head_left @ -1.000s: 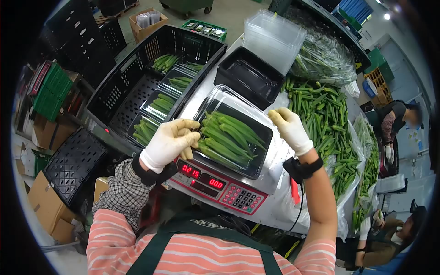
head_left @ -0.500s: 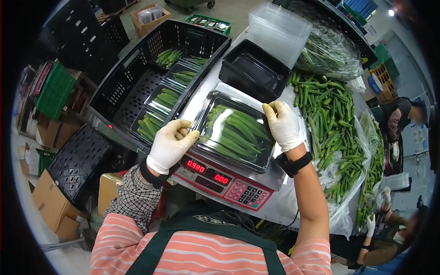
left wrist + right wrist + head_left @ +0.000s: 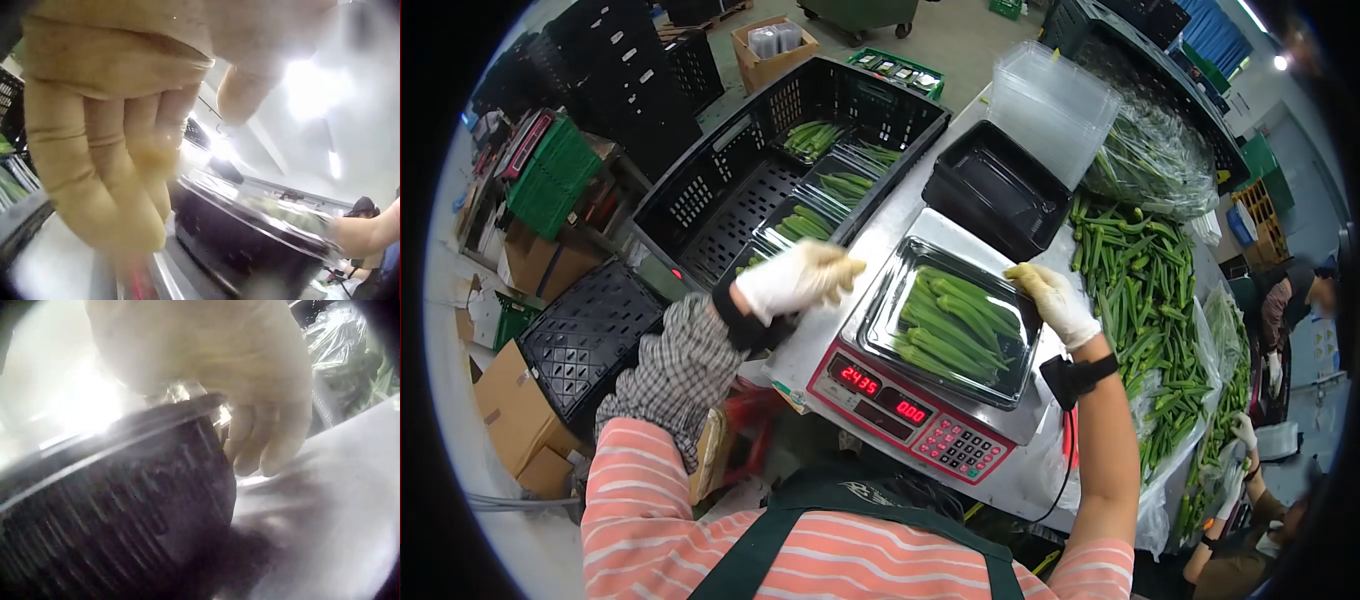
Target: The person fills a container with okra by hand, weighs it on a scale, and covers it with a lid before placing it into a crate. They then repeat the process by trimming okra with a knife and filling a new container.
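A black tray of green okra under a clear lid [image 3: 955,325] sits on the steel pan of a red-framed digital scale [image 3: 965,448], its first display lit at 2.435. My gloved right hand [image 3: 1055,308] grips the tray's far right corner, fingers bent over the rim; the right wrist view shows them beside the ribbed black wall [image 3: 125,512]. Off the tray's left side, my gloved left hand [image 3: 800,280] holds nothing, its fingers loosely bent. In the left wrist view the tray's dark side [image 3: 237,240] lies just beyond those fingers.
Left of the scale stands a black crate [image 3: 730,240] with several packed okra trays. Empty black trays [image 3: 1000,190] and clear lids [image 3: 1050,110] are stacked behind the scale. Loose okra [image 3: 1135,290] is heaped on the right. Other people [image 3: 1290,300] work at the far right.
The clear lid has come down over the okra tray. My left hand has let go of its left edge and moved left. The scale's reading has risen from 0.215 to 2.435.
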The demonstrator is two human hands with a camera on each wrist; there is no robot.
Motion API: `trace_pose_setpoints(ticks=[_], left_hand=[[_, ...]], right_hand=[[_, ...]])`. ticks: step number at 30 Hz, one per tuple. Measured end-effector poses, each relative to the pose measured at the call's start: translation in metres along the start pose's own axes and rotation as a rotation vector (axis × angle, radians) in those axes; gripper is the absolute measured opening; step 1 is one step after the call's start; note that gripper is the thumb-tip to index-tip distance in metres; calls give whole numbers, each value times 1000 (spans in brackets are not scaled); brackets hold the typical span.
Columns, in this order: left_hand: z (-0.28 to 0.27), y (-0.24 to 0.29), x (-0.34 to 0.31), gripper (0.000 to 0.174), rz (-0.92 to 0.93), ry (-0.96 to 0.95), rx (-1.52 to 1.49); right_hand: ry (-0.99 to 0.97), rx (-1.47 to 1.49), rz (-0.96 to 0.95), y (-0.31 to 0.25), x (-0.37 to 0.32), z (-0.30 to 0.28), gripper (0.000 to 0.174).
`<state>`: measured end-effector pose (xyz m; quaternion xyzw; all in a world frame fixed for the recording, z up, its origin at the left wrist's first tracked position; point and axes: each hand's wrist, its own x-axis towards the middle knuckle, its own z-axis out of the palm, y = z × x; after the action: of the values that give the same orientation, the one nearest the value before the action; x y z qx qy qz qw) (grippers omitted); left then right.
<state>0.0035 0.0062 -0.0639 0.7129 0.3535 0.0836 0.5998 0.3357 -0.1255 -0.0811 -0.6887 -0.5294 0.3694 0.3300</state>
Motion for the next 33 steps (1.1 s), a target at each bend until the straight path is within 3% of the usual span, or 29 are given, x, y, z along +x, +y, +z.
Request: trace_pose_setpoints(ticks=[3,7,8,10,12,17,19,21,23,25,26,27,29,31,33], left_hand=[[-10,15,49,36,-25,86,-71],[10,2,94,28,-76,-134,-214],[15,-1,96,27,-102,-147,-273],[18,-2,93,26,-142,-168,-355],[20,-5,93,27,-160,-197,-417],[27,-6,85,36,-127,-121,-352],[25,1,60,42,-105,-102,-381],[23,8,29,49,-82,-273,-380],[35,-1,6,54,-84,-239,-297],[45,-10,-8,64,236,-134,-227],[44,-7,-21,70,148,-60,-398],[43,-7,-25,64,304,-21,-662],[20,-5,-27,53,374,95,-710],[-17,-10,-27,38,209,131,-1001],[-61,-25,-13,29,238,337,-989]], right_hand=[[117,87,59,-9,-10,-17,43],[128,48,150,21,-30,-18,40],[158,-82,15,40,-31,-12,38],[298,30,133,22,-36,4,36],[354,-22,-4,30,-34,14,37],[389,106,18,29,-42,19,41],[294,284,233,20,-59,10,42],[219,378,336,10,-76,15,44],[187,292,283,6,-79,25,53],[203,249,217,6,-68,30,56],[188,277,205,-3,-60,30,54],[154,325,150,-22,-46,31,51],[163,418,-64,-67,-18,40,46],[107,518,-61,-98,2,36,43],[202,483,-193,-125,11,42,41]])
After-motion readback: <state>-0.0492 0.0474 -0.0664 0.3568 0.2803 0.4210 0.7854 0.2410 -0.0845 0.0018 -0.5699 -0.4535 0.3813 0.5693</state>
